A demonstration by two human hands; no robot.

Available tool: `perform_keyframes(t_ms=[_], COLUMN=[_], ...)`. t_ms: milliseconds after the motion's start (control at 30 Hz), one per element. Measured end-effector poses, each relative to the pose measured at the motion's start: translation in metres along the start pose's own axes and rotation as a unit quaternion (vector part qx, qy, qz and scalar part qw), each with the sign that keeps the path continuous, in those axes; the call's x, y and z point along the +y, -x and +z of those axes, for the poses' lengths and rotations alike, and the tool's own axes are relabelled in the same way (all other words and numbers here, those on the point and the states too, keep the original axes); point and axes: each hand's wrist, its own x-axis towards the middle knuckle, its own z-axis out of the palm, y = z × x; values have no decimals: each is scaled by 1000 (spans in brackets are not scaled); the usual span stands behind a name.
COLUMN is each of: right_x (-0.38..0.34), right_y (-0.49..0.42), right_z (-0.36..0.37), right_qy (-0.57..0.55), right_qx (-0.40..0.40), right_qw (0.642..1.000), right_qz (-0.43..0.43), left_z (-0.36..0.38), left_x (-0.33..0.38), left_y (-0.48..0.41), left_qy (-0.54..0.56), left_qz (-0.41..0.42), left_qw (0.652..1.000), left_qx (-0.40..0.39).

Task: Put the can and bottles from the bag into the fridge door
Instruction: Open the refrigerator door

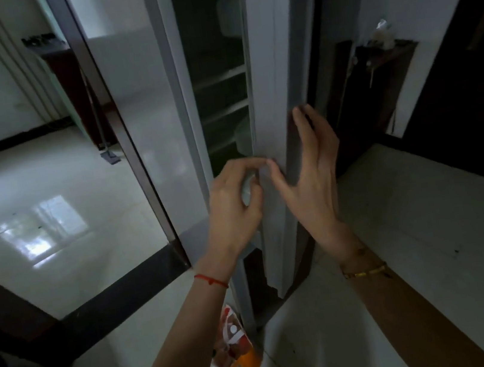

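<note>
The white fridge door (267,85) stands partly open and I see it almost edge-on. Pale door shelves (245,139) show on its inner side. My left hand (234,206) curls its fingers around the door's inner edge at about waist height. My right hand (311,173) lies flat against the door's outer edge, fingers spread, holding nothing. The orange, red and white plastic bag (234,351) lies on the floor at the foot of the fridge, below my left forearm. What is inside the bag is hidden; no can or bottle is in view.
Dark fridge interior with shelves (218,76) shows through the gap. The fridge's glossy side panel (143,119) is on the left. Shiny tiled floor (50,212) spreads left. Dark wooden furniture (380,68) stands right of the door, with a pale raised surface (428,218) below it.
</note>
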Motion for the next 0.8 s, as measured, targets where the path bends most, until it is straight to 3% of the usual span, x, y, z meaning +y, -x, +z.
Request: perform_keyframes(t_ms=[167,433,800], right_x=[22,64,123], right_y=[9,26,34], right_z=[-30,-85,-157], right_qy=[52,150,229], right_qx=[35,74,93], right_qw=[998,984,968], right_qz=[-30,-58,47], left_z=[18,61,126], left_x=[23,55,70], left_y=[-10,-14,-16], left_qy=[-46,-22,-18], left_qz=[44,67,121], left_qw=[998,994,980], left_qx=[-10,-89,-159])
